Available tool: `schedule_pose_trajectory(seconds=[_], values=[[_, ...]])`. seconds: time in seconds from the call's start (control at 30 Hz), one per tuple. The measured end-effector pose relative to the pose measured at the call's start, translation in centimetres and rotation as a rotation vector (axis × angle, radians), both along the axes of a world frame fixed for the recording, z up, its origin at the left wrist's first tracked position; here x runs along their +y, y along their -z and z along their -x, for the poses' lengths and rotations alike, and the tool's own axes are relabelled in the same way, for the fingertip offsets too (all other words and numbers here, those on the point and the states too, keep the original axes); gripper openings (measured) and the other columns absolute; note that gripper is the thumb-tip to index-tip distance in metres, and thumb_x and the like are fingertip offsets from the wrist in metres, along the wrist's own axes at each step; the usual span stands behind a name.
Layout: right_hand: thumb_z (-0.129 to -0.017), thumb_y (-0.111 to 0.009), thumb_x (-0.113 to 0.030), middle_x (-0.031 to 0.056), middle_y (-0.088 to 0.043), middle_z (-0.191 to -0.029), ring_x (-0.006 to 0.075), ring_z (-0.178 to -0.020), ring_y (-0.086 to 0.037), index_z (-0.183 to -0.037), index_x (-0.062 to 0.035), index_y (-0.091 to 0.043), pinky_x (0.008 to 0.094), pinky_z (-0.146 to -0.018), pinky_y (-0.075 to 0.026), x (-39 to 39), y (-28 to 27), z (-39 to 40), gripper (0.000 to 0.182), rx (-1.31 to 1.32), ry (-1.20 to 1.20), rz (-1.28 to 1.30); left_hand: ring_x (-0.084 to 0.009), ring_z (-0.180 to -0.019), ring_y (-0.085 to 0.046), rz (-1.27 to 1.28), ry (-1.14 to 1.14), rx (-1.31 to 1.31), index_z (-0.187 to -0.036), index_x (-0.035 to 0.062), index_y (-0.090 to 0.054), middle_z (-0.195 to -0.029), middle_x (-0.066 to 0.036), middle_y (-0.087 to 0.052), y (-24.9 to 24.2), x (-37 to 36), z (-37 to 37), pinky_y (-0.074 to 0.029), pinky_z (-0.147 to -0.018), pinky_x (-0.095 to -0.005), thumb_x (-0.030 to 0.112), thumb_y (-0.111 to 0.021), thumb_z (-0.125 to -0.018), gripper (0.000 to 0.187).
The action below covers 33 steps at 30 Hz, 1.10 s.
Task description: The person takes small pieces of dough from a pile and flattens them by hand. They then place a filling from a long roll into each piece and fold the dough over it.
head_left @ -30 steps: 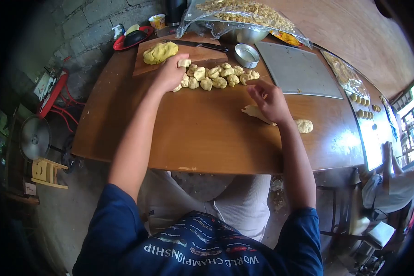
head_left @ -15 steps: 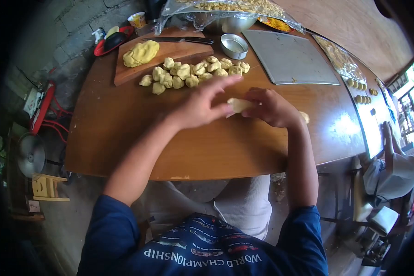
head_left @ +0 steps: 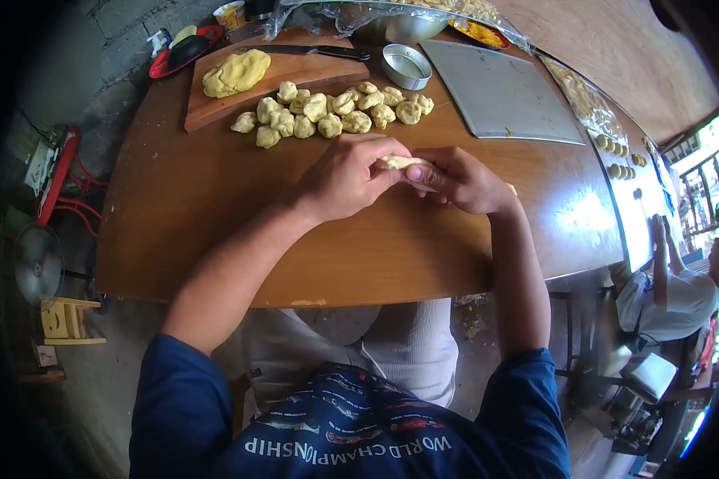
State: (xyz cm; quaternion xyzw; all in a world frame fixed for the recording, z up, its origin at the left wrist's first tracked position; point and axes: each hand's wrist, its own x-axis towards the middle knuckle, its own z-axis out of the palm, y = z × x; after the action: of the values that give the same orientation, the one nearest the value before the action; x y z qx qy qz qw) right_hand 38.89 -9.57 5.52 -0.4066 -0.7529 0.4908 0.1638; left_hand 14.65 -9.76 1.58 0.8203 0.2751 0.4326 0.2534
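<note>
Between my two hands is a flattened piece of pale dough point(head_left: 398, 162), held above the wooden table point(head_left: 319, 255). My left hand point(head_left: 351, 177) pinches its left side between thumb and fingers. My right hand point(head_left: 459, 180) grips the other side, thumb on top and fingers curled beneath. Just beyond my hands lie several dough lumps point(head_left: 315, 107) in a loose group. A larger yellow dough mass point(head_left: 237, 73) rests on the wooden board point(head_left: 208, 109), and a knife point(head_left: 307, 51) lies along the board's far side.
A round metal tin point(head_left: 406, 67) stands beside a flat grey tray point(head_left: 499, 96). Behind are a metal bowl point(head_left: 399, 29) and a plastic-covered tray. Small dough balls point(head_left: 611, 144) sit at the right, near another person point(head_left: 671, 295). A red plate point(head_left: 161, 66) is at the far left.
My left hand has moved from open beside the dough to closed on its left side. The view has shifted slightly, and the other person at the right has changed posture.
</note>
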Motion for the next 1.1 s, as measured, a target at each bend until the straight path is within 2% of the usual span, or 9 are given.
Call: schedule_pose_trajectory(seconds=[0.13,0.3,0.43,0.5,0.7,0.87,0.97,1.03,1.1], values=[[-0.11,-0.063,-0.044,-0.0003,-0.068,-0.079,0.0084,-0.066,-0.057,-0.115,-0.003,-0.075,0.0266,-0.06,-0.046,-0.2,0.0,-0.3,0.042,0.076,-0.006,-0.008,-0.0097,-0.073,-0.067,0.282,0.01,-0.062,-0.112,-0.0006,-0.076,-0.09,-0.004,-0.075,-0.8,-0.4,0.2,-0.055,-0.062,-0.0292,0.01,-0.078,-0.099,0.017],[-0.11,-0.064,-0.041,0.0002,-0.067,-0.075,0.0062,-0.059,-0.053,-0.103,-0.0028,-0.074,0.0246,-0.055,-0.042,0.6,0.7,-0.8,0.041,0.222,-0.012,0.074,-0.0079,-0.078,-0.066,0.749,0.322,-0.321,-0.125,0.0027,-0.075,-0.102,-0.002,-0.074,-0.5,1.0,1.1,-0.059,-0.069,-0.0279,0.015,-0.075,-0.103,0.025],[-0.11,-0.064,-0.039,0.0009,-0.067,-0.075,0.0064,-0.058,-0.053,-0.097,-0.0029,-0.072,0.0246,-0.054,-0.042,0.2,0.6,-0.3,0.039,0.223,0.054,0.123,-0.0126,-0.085,-0.069,0.437,0.216,-0.28,-0.131,0.0043,-0.072,-0.11,-0.004,-0.074,-0.6,-0.2,-0.1,-0.06,-0.076,-0.0296,0.019,-0.081,-0.099,0.037],[-0.11,-0.064,-0.039,0.0013,-0.067,-0.076,0.0068,-0.058,-0.054,-0.099,-0.0026,-0.072,0.0246,-0.054,-0.043,0.3,0.8,-0.1,0.039,0.238,0.025,0.134,-0.0195,-0.092,-0.071,-0.214,0.029,-0.126,-0.134,0.0062,-0.071,-0.112,-0.007,-0.074,-1.5,-0.3,-0.6,-0.06,-0.08,-0.0326,0.019,-0.085,-0.092,0.046],[-0.111,-0.063,-0.04,0.0014,-0.068,-0.079,0.0076,-0.064,-0.059,-0.105,-0.0028,-0.071,0.0244,-0.058,-0.048,0.2,1.7,0.8,0.038,0.394,0.02,0.018,-0.0247,-0.095,-0.075,-0.252,-0.019,0.035,-0.131,0.0052,-0.072,-0.108,-0.01,-0.074,-0.9,-0.3,-0.1,-0.06,-0.079,-0.0374,0.009,-0.085,-0.088,0.045],[-0.112,-0.062,-0.039,0.0024,-0.072,-0.083,0.0079,-0.071,-0.064,-0.108,-0.0019,-0.074,0.0248,-0.064,-0.052,0.5,1.4,0.6,0.039,0.193,0.01,0.069,-0.0238,-0.089,-0.076,-0.23,-0.029,0.01,-0.123,0.0034,-0.074,-0.101,-0.01,-0.076,-1.3,-0.2,0.3,-0.06,-0.077,-0.0365,0.008,-0.084,-0.089,0.036],[-0.112,-0.063,-0.038,0.0015,-0.073,-0.084,0.0075,-0.071,-0.063,-0.107,-0.0023,-0.077,0.0245,-0.063,-0.052,0.0,1.1,0.4,0.039,0.248,-0.011,0.064,-0.0229,-0.083,-0.076,-0.105,0.054,-0.051,-0.119,0.003,-0.076,-0.096,-0.01,-0.077,-1.5,0.0,0.8,-0.059,-0.073,-0.033,0.01,-0.082,-0.093,0.027],[-0.111,-0.063,-0.036,0.0015,-0.074,-0.085,0.0075,-0.07,-0.063,-0.105,-0.0025,-0.078,0.0242,-0.063,-0.051,-0.7,0.1,0.5,0.037,0.249,0.006,0.063,-0.0223,-0.081,-0.076,0.432,0.178,-0.142,-0.114,0.0026,-0.076,-0.095,-0.012,-0.079,-2.4,-0.3,1.2,-0.057,-0.071,-0.0309,0.012,-0.078,-0.097,0.019],[-0.111,-0.064,-0.035,0.0015,-0.074,-0.086,0.0075,-0.07,-0.063,-0.104,-0.0027,-0.079,0.024,-0.062,-0.051,-0.8,-0.1,0.5,0.036,0.255,0.02,0.054,-0.0204,-0.081,-0.075,0.327,0.109,-0.101,-0.111,0.0024,-0.077,-0.096,-0.011,-0.079,-2.2,0.1,1.0,-0.056,-0.071,-0.03,0.013,-0.077,-0.099,0.017]])
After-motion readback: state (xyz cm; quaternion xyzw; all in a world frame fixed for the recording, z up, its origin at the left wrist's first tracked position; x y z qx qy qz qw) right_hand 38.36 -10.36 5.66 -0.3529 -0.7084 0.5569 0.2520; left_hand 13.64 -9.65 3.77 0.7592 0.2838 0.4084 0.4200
